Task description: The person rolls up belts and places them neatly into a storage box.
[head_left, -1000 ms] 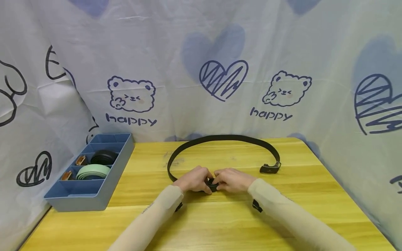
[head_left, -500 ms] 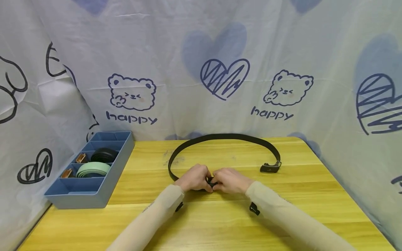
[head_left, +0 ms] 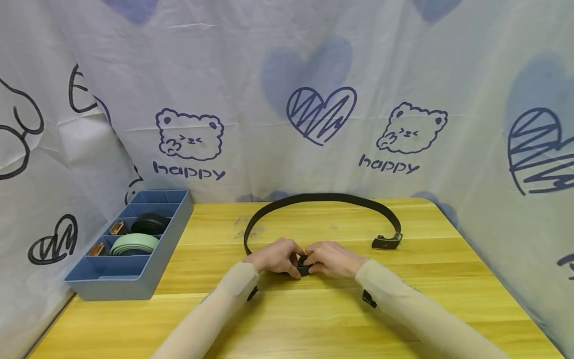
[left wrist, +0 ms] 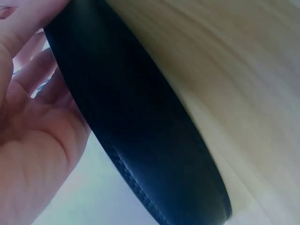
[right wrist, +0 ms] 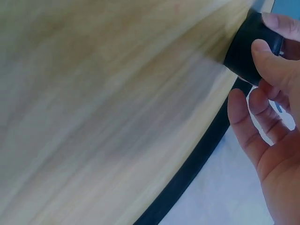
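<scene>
A black belt (head_left: 323, 197) stands on edge on the table in a wide arc, its dark buckle (head_left: 386, 243) at the right end. The other end is wound into a small coil (head_left: 304, 270) between both hands. My left hand (head_left: 275, 257) holds the coil's left side with thumb and fingers. From the right, my right hand (head_left: 334, 258) pinches it. In the left wrist view the strap (left wrist: 140, 112) runs past the palm, stitching along its edge. The right wrist view has the thumb (right wrist: 267, 58) against the coil's outer face, while other fingers stay off it.
At the left of the wooden table (head_left: 309, 319) stands a blue divided box (head_left: 150, 286). It holds a rolled black belt (head_left: 149, 224), a rolled mint-green belt (head_left: 134, 244) and gold-coloured buckles (head_left: 96, 249). A printed white curtain (head_left: 269, 164) hangs round the back and sides.
The left side of the belt's arc has drawn slightly to the right. Both hands have kept their place, with fingers shifting a little round the coil. The buckle end has stayed put.
</scene>
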Demonstrator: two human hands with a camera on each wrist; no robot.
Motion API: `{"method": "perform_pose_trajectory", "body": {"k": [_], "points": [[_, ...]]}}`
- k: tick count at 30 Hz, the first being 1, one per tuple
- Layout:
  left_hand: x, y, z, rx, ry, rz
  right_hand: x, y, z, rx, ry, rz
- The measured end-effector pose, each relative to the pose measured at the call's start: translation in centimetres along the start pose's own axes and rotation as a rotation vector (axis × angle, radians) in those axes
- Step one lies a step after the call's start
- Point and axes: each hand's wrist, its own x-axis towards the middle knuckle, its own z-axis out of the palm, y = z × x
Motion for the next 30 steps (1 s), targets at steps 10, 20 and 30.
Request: {"method": "perform_pose_trajectory", "body": {"k": [10,20,30], "points": [[0.2,0.5,0.4,0.028,0.085,-0.043,0.2,-0.8,0.3,0.012,0.002,0.066],[0.1,-0.3,0.2,0.055,-0.023,-0.025,0.4,0.0,0.6,0.072,-0.006,-0.008],[0.3,-0.3,0.3,0.046,0.028,-0.006,0.3,0.0,0.2,0.067,-0.028,0.009]]}}
